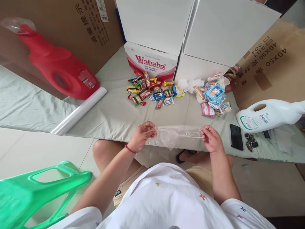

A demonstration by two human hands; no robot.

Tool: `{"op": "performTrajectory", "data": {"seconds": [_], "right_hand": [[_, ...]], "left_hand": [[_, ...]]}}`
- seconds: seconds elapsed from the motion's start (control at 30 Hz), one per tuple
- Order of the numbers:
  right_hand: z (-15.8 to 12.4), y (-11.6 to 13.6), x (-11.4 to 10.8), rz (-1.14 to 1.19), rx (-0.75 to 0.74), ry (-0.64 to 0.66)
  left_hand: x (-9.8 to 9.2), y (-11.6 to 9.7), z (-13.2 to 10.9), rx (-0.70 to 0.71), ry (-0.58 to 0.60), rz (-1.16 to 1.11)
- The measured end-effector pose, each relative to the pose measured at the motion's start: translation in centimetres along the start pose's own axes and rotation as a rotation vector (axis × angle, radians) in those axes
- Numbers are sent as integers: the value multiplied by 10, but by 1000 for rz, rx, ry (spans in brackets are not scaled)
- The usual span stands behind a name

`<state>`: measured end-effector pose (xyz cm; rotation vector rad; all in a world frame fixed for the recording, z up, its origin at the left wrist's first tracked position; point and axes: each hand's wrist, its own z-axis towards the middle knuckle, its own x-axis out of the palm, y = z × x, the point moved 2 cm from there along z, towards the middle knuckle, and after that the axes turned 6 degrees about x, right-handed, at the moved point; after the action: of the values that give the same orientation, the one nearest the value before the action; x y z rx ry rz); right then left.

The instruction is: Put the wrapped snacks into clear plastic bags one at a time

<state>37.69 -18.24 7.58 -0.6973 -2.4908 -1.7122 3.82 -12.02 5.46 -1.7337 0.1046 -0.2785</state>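
Note:
A sheet of clear plastic film (177, 133) is stretched between my two hands, just over the near edge of the cloth-covered table. My left hand (144, 135) pinches its left end between thumb and fingers. At the other end, my right hand (211, 138) grips the film the same way. The film looks thin, crumpled and see-through, with a loose part hanging in the middle. Beyond it lies a pile of small wrapped snacks (154, 90). Further right is a second heap of snack packets (214, 93), some of them bundled in clear plastic.
A roll of plastic film (79, 111) and a red jug (62, 65) lie at the left. On the right are a white detergent bottle (267, 116), a phone (236, 136) and keys (251, 142). Boxes, including a Wahaha carton (151, 62), stand behind. A green stool (43, 187) is beside me.

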Motion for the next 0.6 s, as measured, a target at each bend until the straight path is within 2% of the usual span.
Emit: {"op": "performTrajectory", "data": {"seconds": [0.1,0.13,0.23,0.3,0.37,0.47,0.6], "right_hand": [[11,24,-8,-169,42,81],[18,29,-7,-193,44,95],[42,31,7,-135,-11,62],[54,21,23,-50,4,47],[59,0,39,-20,117,73],[56,-35,57,-98,280,99],[52,-62,65,-178,265,24]], "left_hand": [[-14,-17,-9,-171,150,-148],[-17,-19,-8,-197,168,-174],[-18,-17,6,-171,89,-240],[-15,-8,19,-139,-21,-249],[-11,3,29,-127,-114,-247],[-7,16,40,-133,-191,-268],[-13,23,49,-150,-304,-271]]}}
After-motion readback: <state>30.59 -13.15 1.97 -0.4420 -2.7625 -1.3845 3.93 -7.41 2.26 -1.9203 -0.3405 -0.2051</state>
